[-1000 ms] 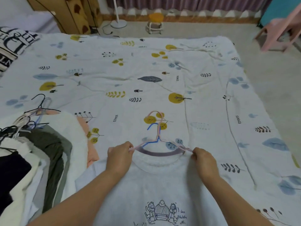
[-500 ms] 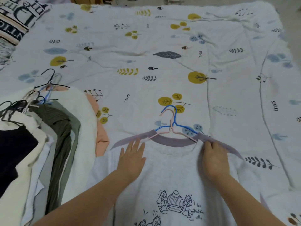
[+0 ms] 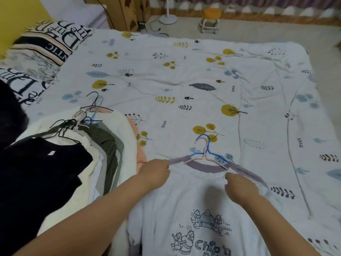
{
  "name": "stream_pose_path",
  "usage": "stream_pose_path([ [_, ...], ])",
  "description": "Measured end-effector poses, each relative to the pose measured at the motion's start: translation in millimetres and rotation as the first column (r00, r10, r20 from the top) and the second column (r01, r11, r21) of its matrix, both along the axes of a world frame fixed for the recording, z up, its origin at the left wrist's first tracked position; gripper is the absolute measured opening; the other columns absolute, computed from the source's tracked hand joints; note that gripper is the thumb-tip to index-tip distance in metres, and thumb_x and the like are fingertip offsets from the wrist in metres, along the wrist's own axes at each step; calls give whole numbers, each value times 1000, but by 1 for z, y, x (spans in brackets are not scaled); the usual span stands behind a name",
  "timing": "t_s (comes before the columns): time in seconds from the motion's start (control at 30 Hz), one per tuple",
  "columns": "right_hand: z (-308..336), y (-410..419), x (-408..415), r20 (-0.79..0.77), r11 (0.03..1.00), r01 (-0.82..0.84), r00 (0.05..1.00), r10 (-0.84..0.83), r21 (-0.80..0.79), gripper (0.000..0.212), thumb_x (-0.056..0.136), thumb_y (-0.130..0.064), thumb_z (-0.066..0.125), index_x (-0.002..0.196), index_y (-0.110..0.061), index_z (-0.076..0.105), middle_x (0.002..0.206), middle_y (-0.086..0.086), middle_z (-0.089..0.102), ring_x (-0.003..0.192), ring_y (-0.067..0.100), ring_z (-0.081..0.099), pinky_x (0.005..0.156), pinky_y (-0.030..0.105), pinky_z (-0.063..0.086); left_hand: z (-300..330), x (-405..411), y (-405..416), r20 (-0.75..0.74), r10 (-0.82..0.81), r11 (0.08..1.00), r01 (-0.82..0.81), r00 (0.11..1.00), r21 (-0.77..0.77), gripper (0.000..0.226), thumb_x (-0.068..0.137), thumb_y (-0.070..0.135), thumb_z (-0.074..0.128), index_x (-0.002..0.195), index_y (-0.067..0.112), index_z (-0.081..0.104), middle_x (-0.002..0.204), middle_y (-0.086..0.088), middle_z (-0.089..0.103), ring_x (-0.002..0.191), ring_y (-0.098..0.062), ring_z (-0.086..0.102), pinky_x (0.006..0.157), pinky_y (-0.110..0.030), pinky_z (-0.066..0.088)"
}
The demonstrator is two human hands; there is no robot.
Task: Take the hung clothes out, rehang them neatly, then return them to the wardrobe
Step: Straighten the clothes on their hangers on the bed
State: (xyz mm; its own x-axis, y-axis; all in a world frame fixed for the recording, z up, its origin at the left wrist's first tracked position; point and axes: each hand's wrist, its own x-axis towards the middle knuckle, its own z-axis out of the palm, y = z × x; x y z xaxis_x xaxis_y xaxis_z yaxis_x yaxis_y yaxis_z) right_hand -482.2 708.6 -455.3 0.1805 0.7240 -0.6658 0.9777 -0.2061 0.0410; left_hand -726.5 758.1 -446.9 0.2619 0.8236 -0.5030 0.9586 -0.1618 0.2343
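Head view: the left hand (image 3: 154,173) pinches the shirt (image 3: 199,209) at its left shoulder; the right hand (image 3: 239,187) grips the right shoulder, hangers (image 3: 204,154) poking from the collar.

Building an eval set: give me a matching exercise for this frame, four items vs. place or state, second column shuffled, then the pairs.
Column 1:
1. cartoon T-shirt
2. blue hanger
3. black top
4. orange stool

Column 2:
A. on the floor beyond the bed
B. on top of the clothes pile at the left
C. flat on the bedspread, a hand at each shoulder
D. hook lying beside a pink hanger's hook

Pairs: 1-C, 2-D, 3-B, 4-A
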Motion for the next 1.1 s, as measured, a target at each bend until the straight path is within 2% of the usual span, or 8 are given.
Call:
stream_pose_path([
  [0.07,20,3,-18,-10,1000,-12,1000,12,17,37,98,-12,36,135,-6,40,136,10,50,122,22,50,90,28,43,21,-17,-5,22,32,999,-32,999,16,29,96,28,36,113,13,54,117,-6,59,105,-25,54,81,-32,42],
  [0.23,66,7,-88,-68,963,-135,986,155,232,31,95,-17,37,123,-18,50,124,4,57,111,21,56,78,25,42,59,-82,-12,57,73,994,-77,996,74,28,97,25,35,109,10,56,110,-8,60,99,-26,55,73,-30,39],
  [0.4,82,16,-174,-122,924,-167,968,221,344,26,93,-18,39,115,-16,52,114,7,60,103,25,57,73,29,41,77,-171,-10,70,160,980,-167,985,108,24,96,27,38,102,15,58,104,-3,61,94,-21,56,77,-31,45],
  [0.5,81,21,-230,-175,912,-174,952,253,371,24,95,-21,40,112,-14,55,112,8,62,102,26,57,74,30,43,77,-229,-8,68,220,965,-227,973,127,22,95,27,39,97,17,59,96,2,60,81,-14,52,68,-26,40],
  [0.63,71,32,-306,-256,917,-169,927,272,362,27,98,-28,37,105,-10,56,105,10,62,96,28,59,67,29,40,68,-305,-3,15,306,945,-306,952,119,20,94,29,42,99,22,59,90,5,59,78,-13,53,66,-25,41],
  [0.73,60,45,-358,-312,916,-168,905,289,364,27,98,-31,38,99,-10,55,99,9,61,99,28,58,72,32,41,58,-358,1,-32,350,933,-346,936,95,19,94,30,44,101,22,59,88,7,58,81,-13,56,70,-26,45],
  [0.93,27,73,-433,-356,917,-155,888,292,368,31,97,-30,42,122,-13,48,120,9,55,111,26,52,86,32,41,27,-445,12,-111,403,913,-390,909,117,31,95,30,44,124,19,50,121,0,53,108,-17,52,89,-31,47],
  [1.1,1,89,-460,-312,934,-159,913,262,319,48,96,-28,43,140,-13,30,136,7,42,125,26,41,102,34,35,-3,-487,35,-158,435,900,-421,886,117,50,95,28,44,142,16,30,152,-6,22,136,-24,28,106,-37,35],
])
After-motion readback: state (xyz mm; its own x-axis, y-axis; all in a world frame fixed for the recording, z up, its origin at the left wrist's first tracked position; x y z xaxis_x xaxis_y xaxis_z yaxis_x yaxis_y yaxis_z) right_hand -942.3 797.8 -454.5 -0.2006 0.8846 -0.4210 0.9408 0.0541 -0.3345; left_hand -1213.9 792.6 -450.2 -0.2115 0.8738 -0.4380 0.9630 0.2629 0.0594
